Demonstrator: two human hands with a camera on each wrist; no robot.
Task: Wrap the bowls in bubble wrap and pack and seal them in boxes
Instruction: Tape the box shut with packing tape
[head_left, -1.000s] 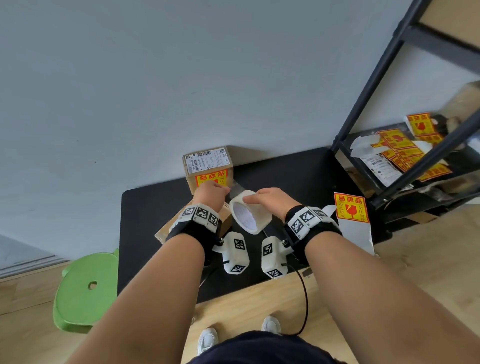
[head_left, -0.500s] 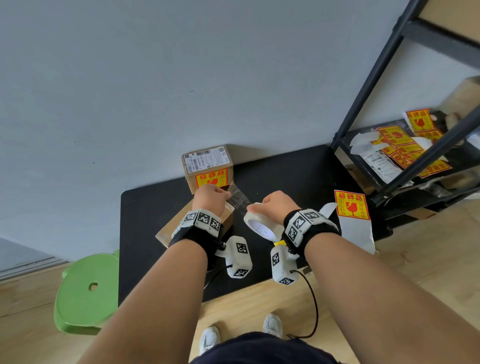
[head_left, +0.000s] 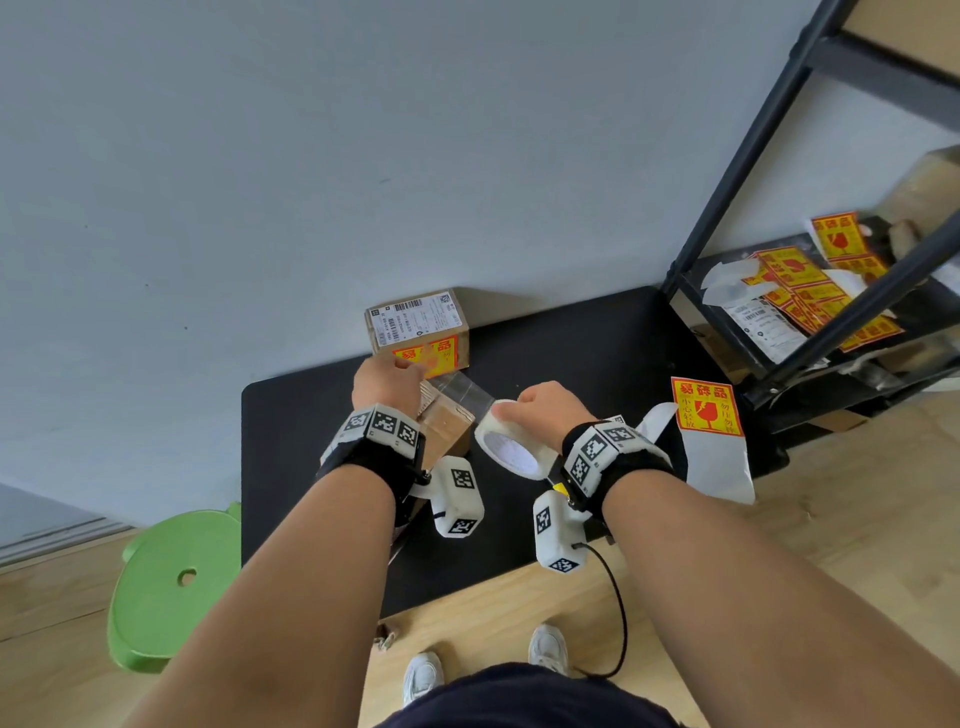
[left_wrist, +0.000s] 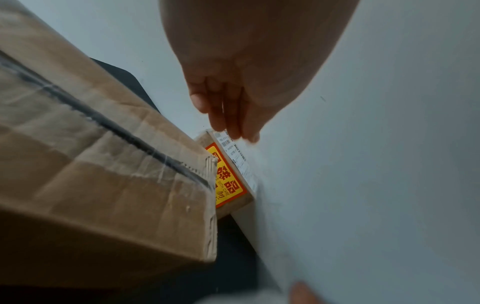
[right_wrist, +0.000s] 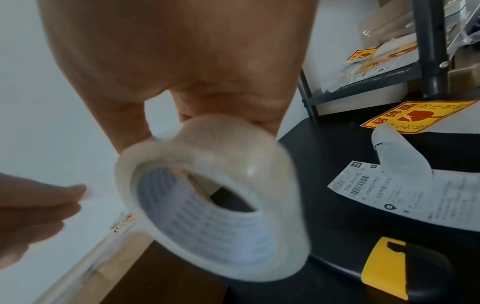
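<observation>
Sealing is underway: right hand (head_left: 545, 415) fingers are gripping the clear tape roll (head_left: 511, 449) just right of the open-seamed cardboard box (head_left: 444, 423) on the worktop (head_left: 571, 338), left hand (head_left: 387, 384) fingers, straight, are holding the strip's end above the box, and pressing it along the seam likely comes next.

I see a brown box (head_left: 447, 434) on the black mat (head_left: 587, 353), a yellow-and-red sticker (head_left: 706, 405) right of it, a green stool (head_left: 166, 587) left.
</observation>
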